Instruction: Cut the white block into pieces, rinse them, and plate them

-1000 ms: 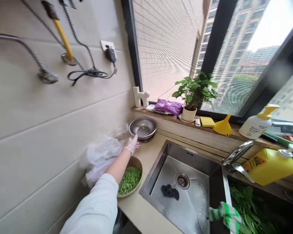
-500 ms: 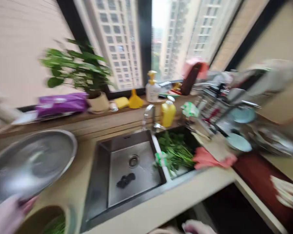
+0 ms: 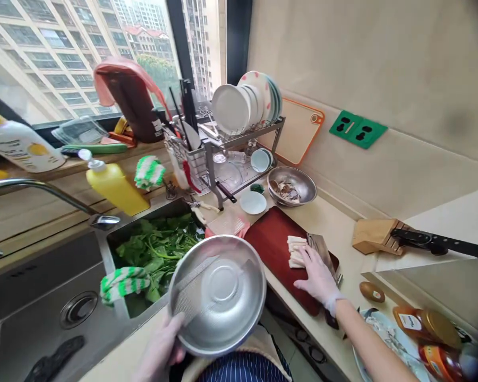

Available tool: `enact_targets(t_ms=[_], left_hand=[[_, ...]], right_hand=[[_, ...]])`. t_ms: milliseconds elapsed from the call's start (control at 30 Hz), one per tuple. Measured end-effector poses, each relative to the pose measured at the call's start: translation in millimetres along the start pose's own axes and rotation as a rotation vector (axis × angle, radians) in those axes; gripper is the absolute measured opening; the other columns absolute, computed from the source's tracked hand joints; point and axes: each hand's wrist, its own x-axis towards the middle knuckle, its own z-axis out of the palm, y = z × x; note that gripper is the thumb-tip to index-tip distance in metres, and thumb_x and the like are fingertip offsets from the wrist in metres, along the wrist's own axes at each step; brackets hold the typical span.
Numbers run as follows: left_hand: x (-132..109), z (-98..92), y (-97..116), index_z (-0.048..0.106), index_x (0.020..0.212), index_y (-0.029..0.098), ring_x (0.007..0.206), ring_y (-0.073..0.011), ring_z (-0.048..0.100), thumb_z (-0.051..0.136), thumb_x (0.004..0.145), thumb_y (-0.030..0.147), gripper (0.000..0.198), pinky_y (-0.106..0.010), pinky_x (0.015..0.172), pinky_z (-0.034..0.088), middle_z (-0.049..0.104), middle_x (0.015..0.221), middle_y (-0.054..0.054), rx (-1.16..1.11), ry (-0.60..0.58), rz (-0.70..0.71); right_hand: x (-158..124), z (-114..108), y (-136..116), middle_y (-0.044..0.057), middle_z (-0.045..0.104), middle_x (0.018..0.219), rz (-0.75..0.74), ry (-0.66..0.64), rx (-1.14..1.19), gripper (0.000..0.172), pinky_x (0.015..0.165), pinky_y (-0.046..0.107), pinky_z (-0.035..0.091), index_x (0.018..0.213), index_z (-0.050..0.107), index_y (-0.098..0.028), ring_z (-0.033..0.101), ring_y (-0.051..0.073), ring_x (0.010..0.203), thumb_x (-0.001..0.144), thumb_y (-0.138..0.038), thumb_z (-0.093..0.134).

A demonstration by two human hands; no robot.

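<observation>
My left hand (image 3: 165, 339), in a clear glove, grips the left rim of a metal strainer basin (image 3: 225, 284). The basin is tilted toward me, with nothing in it, in front of the counter edge. My right hand (image 3: 316, 276), gloved too, reaches over the red cutting board (image 3: 269, 236). Its fingers are stretched out, with the tips on pale cut strips (image 3: 296, 250); what food they are I cannot tell. Beside those fingers a cleaver (image 3: 321, 248) lies on the board, partly hidden by the hand.
Leafy greens (image 3: 159, 249) fill the small sink, with a green-striped cloth (image 3: 123, 284) on its divider. Behind the board stand a white bowl (image 3: 253, 202), a metal bowl of food (image 3: 291, 185) and a dish rack (image 3: 211, 164). A knife block (image 3: 376, 236) and jars (image 3: 426, 326) are on the right.
My view has turned right, from the sink to the cutting board. The basin in my left hand has come from over the left counter to in front of me. My right hand now touches the strips.
</observation>
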Motion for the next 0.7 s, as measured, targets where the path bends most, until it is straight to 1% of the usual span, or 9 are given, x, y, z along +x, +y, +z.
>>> enact_targets(t_ms=[100, 200, 300, 400, 467, 533, 633, 667, 700], left_hand=[[21, 73.1, 33, 0.045, 0.120, 0.019, 0.028, -0.0084, 0.037, 0.050, 0.077, 0.050, 0.053, -0.015, 0.031, 0.020, 0.041, 0.038, 0.010, 0.024, -0.126, 0.067], [46, 113.1, 61, 0.047, 0.116, 0.018, 0.028, -0.0075, 0.035, 0.053, 0.073, 0.048, 0.053, -0.015, 0.030, 0.021, 0.041, 0.039, 0.010, 0.028, -0.137, 0.118], [60, 123.1, 78, 0.045, 0.123, 0.018, 0.027, -0.0084, 0.035, 0.055, 0.071, 0.049, 0.061, -0.016, 0.030, 0.021, 0.040, 0.037, 0.011, 0.080, -0.096, 0.132], [63, 118.7, 84, 0.043, 0.130, 0.017, 0.029, -0.0110, 0.040, 0.056, 0.071, 0.056, 0.071, -0.017, 0.032, 0.022, 0.042, 0.037, 0.009, 0.177, -0.074, 0.088], [60, 114.1, 86, 0.040, 0.134, 0.016, 0.032, -0.0127, 0.043, 0.055, 0.070, 0.062, 0.081, -0.019, 0.035, 0.025, 0.043, 0.039, 0.009, 0.222, -0.048, 0.079], [50, 112.5, 87, 0.034, 0.140, 0.016, 0.039, -0.0148, 0.048, 0.056, 0.068, 0.065, 0.090, -0.022, 0.040, 0.032, 0.046, 0.045, 0.008, 0.299, 0.078, 0.153], [23, 126.0, 90, 0.035, 0.141, 0.017, 0.063, -0.0198, 0.059, 0.060, 0.068, 0.060, 0.088, -0.030, 0.061, 0.047, 0.059, 0.068, 0.001, 0.393, 0.359, 0.429], [12, 136.5, 91, 0.041, 0.137, 0.018, 0.073, -0.0214, 0.061, 0.058, 0.071, 0.058, 0.079, -0.032, 0.071, 0.048, 0.063, 0.078, -0.002, 0.391, 0.357, 0.519], [1, 149.8, 91, 0.048, 0.132, 0.019, 0.081, -0.0222, 0.061, 0.054, 0.076, 0.056, 0.067, -0.033, 0.079, 0.048, 0.065, 0.084, -0.004, 0.357, 0.247, 0.576]], right_hand=[[33, -10, 46, 0.017, 0.019, 0.152, 0.003, 0.045, -0.079, 0.114, 0.113, 0.043, 0.023, 0.149, 0.014, -0.016, 0.018, 0.032, 0.140, 0.055, -0.030, 0.078], [50, -4, 59, 0.016, 0.010, 0.155, -0.079, -0.054, -0.169, 0.129, 0.112, 0.046, 0.020, 0.149, 0.016, -0.019, 0.006, 0.035, 0.142, 0.042, -0.032, 0.086], [67, 7, 54, 0.015, 0.003, 0.156, -0.176, -0.190, -0.262, 0.139, 0.112, 0.050, 0.016, 0.149, 0.016, -0.023, -0.001, 0.037, 0.142, 0.032, -0.035, 0.090], [90, 11, 48, 0.016, 0.001, 0.156, -0.257, -0.250, -0.333, 0.147, 0.110, 0.055, 0.012, 0.149, 0.009, -0.027, -0.003, 0.040, 0.141, 0.027, -0.035, 0.091], [106, 8, 46, 0.018, 0.006, 0.155, -0.295, -0.267, -0.359, 0.150, 0.108, 0.058, 0.014, 0.149, 0.006, -0.029, 0.000, 0.042, 0.140, 0.025, -0.034, 0.091], [117, 3, 46, 0.019, 0.019, 0.151, -0.332, -0.287, -0.361, 0.151, 0.104, 0.058, 0.021, 0.149, 0.004, -0.031, 0.015, 0.044, 0.137, 0.025, -0.034, 0.090], [124, -5, 48, 0.018, 0.041, 0.134, -0.390, -0.312, -0.322, 0.146, 0.095, 0.051, 0.035, 0.148, 0.007, -0.033, 0.043, 0.039, 0.117, 0.028, -0.034, 0.088], [124, -6, 49, 0.017, 0.045, 0.128, -0.406, -0.311, -0.305, 0.142, 0.091, 0.048, 0.037, 0.148, 0.009, -0.032, 0.047, 0.037, 0.110, 0.030, -0.033, 0.087], [124, -7, 51, 0.016, 0.047, 0.123, -0.419, -0.301, -0.290, 0.137, 0.089, 0.045, 0.039, 0.148, 0.011, -0.031, 0.049, 0.035, 0.106, 0.034, -0.033, 0.086]])
